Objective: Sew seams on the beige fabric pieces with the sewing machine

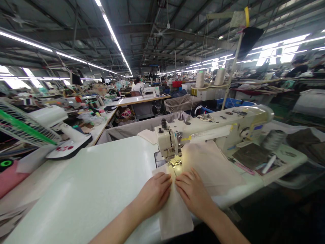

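A beige fabric piece lies under the needle area of a white sewing machine and hangs toward me at the table's front edge. My left hand is closed on its left side, fingers curled and pressed together. On the other side, my right hand holds the cloth with bent fingers close together, the fingertips just in front of the lit presser foot. A narrow gap with a short dark line on the cloth separates the two hands. More beige fabric spreads right of the needle, under the machine arm.
A white fan stands at the left. Thread cones sit on a stand behind the machine. At the right lie a grey thread cone, dark cloth and small tools. A grey fabric bin borders the table's far side.
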Available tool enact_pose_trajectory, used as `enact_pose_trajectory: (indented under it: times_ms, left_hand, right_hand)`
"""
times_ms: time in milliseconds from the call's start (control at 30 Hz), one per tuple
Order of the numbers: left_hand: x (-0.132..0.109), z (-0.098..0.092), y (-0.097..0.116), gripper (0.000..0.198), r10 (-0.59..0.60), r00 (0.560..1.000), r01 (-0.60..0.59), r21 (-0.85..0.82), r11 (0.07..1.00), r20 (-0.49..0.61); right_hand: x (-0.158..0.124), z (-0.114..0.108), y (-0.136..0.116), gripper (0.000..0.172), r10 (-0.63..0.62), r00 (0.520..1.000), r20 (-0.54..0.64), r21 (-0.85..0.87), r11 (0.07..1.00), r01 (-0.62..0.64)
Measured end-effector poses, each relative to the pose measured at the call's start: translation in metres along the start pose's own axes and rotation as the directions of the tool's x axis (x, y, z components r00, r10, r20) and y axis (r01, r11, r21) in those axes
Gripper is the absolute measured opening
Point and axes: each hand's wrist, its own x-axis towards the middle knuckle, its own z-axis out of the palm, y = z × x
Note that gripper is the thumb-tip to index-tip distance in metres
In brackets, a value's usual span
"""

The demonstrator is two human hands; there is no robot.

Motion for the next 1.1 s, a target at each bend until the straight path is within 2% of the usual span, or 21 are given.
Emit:
enact_pose_trajectory:
  times_ms: [233, 433, 667, 833, 967, 1100]
  left_hand:
    - [0.001, 0.001, -0.004, 0.025, 0.018, 0.999, -0.019, 0.035, 0.999, 0.026]
    - [0.012, 0.0, -0.023, 0.023, -0.006, 0.999, 0.004, 0.044, 0.999, 0.037]
    - [0.026, -0.005, -0.041, 0.024, 0.012, 1.0, -0.011, 0.039, 0.999, -0.014]
    - [0.026, -0.005, -0.04, 0.024, -0.008, 1.0, 0.006, 0.052, 0.999, 0.025]
    - [0.025, -0.004, -0.039, 0.026, -0.038, 0.999, 0.035, 0.073, 0.997, 0.038]
    - [0.02, 0.002, -0.027, 0.033, -0.16, 0.986, 0.152, 0.16, 0.975, 0.038]
  right_hand:
    - [0.005, 0.0, 0.001, 0.019, -0.008, 1.0, 0.019, -0.003, 1.0, 0.008]
    - [0.025, 0.003, 0.006, 0.016, -0.001, 0.999, 0.038, -0.016, 1.0, 0.002]
    - [0.045, 0.005, 0.011, 0.013, 0.004, 0.999, 0.052, -0.115, 0.993, 0.002]
    - [0.044, 0.009, 0.01, 0.012, -0.006, 0.999, 0.045, -0.174, 0.985, 0.014]
    - [0.041, 0.008, 0.008, 0.015, -0.015, 0.999, 0.043, -0.142, 0.99, 0.021]
    - [0.029, -0.004, 0.018, 0.023, 0.006, 1.0, -0.031, -0.067, 0.998, -0.008]
